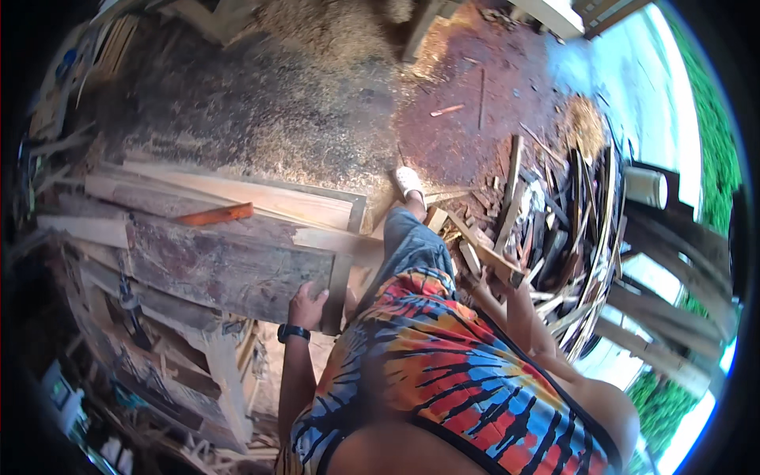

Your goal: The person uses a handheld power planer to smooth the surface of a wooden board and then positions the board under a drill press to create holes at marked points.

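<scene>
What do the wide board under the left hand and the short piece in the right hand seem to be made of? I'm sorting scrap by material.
The wide board looks like rough, weathered wood: grey-brown and reddish patches, a dull unfinished face. The left hand rests on its near end. The short piece in the right hand seems to be paler bare wood, probably an offcut; its surface is too small to judge further.

I see harsh daylight flooding in from the right, blowing out that side to white glare. The left is dim and shadowy. There's heavy fisheye bending with black corners at the rim, and edges are soft, slightly blurred.
</scene>
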Tool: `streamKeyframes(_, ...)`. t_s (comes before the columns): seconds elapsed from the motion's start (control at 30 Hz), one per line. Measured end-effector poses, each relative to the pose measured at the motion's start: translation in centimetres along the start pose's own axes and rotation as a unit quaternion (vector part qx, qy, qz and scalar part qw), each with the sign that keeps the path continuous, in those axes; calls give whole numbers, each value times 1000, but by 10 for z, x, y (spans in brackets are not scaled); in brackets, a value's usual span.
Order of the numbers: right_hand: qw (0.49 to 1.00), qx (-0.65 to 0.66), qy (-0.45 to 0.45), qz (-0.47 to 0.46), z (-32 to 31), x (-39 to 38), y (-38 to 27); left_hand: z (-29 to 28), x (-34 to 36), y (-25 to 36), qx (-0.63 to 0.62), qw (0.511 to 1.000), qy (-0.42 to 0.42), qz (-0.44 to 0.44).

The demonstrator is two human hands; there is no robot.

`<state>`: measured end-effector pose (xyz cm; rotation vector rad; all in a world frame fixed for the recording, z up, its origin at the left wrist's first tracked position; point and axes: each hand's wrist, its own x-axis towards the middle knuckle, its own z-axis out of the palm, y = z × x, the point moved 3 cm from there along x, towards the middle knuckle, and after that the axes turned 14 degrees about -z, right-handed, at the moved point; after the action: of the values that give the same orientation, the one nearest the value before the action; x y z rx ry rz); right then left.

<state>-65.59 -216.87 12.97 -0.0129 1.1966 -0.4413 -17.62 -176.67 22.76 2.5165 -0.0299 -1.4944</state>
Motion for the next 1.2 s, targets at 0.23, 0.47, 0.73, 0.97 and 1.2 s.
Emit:
streamKeyframes(0.23,941,-224,-119,223,162,28,-101,56,60,36,-168,964,3,-205)
streamKeyframes(0.47,880,-460,-79,90,252,9,-213,43,77,64,-294,918,-63,-260)
streamKeyframes(0.73,682,-694,-218,-73,348,-6,-231,78,120,38,-160,962,0,-223)
streamKeyframes(0.97,663,-703,-255,0,466,27,-166,100,108,43,-141,934,49,-324)
streamKeyframes(1.2,542,-708,-432,138,633,57,-39,87,100,54,-229,908,53,-346)
